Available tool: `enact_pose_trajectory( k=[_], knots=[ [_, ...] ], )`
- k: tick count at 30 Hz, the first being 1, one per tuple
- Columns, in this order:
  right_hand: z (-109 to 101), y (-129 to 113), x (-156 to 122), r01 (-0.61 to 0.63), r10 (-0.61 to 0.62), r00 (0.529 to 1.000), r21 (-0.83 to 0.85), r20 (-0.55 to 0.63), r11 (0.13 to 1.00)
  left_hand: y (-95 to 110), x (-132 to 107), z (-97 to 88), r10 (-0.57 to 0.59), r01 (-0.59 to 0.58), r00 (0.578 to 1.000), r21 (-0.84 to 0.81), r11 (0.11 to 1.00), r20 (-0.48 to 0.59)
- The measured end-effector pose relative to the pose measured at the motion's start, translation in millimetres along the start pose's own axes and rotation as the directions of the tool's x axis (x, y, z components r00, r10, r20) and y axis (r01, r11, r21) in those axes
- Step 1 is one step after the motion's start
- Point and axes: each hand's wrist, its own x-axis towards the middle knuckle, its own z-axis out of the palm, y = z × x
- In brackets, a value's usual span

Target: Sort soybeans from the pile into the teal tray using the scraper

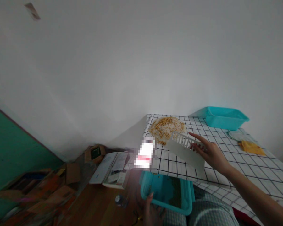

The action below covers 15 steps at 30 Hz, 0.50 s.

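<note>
My right hand reaches out over the checked tablecloth and grips a white slotted plastic scoop, tilted, its edge next to a pile of yellow grains at the table's near-left corner. My left hand is low in the dim foreground, its fingers on the rim of a teal plastic basin held below the table edge over my lap. The basin seems to hold a dark layer of contents. A blurred pixelated patch sits at the table's corner.
A second teal basin stands at the far table edge by the white wall. A clear bag and a yellow cloth lie at the right. On the wooden floor lie papers, cardboard boxes and a bottle.
</note>
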Motion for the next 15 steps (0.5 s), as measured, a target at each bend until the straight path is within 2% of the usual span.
enact_pose_trajectory(
  k=[5, 8, 11, 15],
  knots=[
    [2, -4, 6, -0.003, 0.002, 0.998, -0.029, -0.06, 1.0, -1, 4, -3.0, -0.008, 0.008, 1.0, 0.035, 0.999, 0.021],
    [2, -5, 11, 0.112, -0.136, 0.98, -0.158, -0.148, 0.981, -3, 6, -4.9, 0.015, -0.015, 1.0, 0.039, 0.999, 0.014],
    [5, -11, 16, 0.26, -0.331, 0.937, -0.405, -0.115, 0.876, -3, 7, -5.4, 0.005, -0.006, 1.0, 0.04, 0.999, 0.026],
    [14, -24, 22, 0.339, -0.397, 0.916, -0.63, 0.054, 0.698, 1, 4, -5.1, -0.047, 0.046, 0.996, 0.017, 0.999, 0.078]
  ],
)
